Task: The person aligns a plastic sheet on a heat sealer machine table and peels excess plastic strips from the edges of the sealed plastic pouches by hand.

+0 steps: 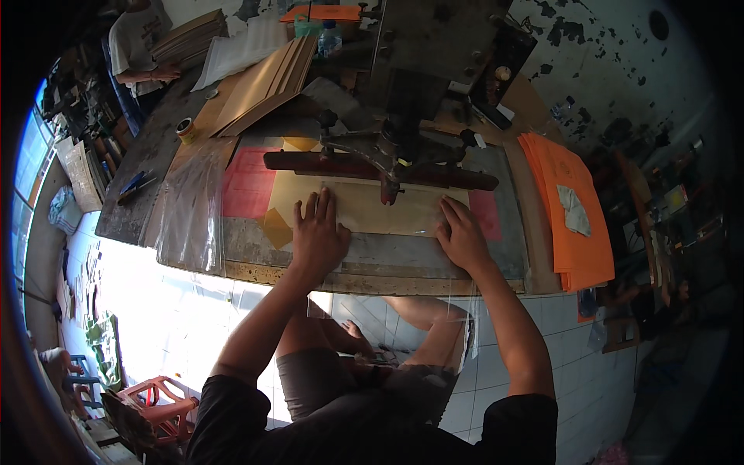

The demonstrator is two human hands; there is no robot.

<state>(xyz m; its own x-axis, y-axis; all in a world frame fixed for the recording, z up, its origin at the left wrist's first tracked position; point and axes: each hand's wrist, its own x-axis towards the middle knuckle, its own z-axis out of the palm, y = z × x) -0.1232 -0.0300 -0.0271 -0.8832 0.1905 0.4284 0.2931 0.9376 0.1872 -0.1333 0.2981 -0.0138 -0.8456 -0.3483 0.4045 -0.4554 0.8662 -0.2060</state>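
Two hands I watch remotely, the left hand [320,235] and the right hand [465,236], rest unclenched, fingers laid on the pale yellow sheet [376,211] mid-frame, near a dark red bar [310,163], with orange sheets [577,244] at frame right.

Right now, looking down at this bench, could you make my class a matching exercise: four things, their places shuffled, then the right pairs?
1. Left hand
2. Orange stack
3. Right hand
4. Reddish stool

A. At the tan sheet's right end
B. On the tiled floor
C. At the tan sheet's left end
D. On the bench's right side

Pairs: 1-C, 2-D, 3-A, 4-B
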